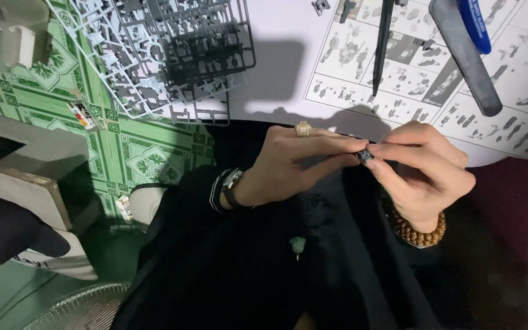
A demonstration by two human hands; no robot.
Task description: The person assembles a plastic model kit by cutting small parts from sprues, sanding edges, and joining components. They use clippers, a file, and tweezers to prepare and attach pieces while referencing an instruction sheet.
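A home hobby corner: model-kit sprues (166, 55), instruction sheet (435, 79), tiled floor (148, 153).

**Where things are lying on the counter**

The instruction sheet (435, 79) is lying on the counter (276, 67), to the right. The parts frames (160, 55) are overhanging its left edge, above the floor (123, 146). A file (462, 58) and a thin tool (381, 46) are resting on the sheet. Both hands are meeting before the sheet, left hand (294, 165) and right hand (426, 174) pinching what seems a small part (365, 156) between them.
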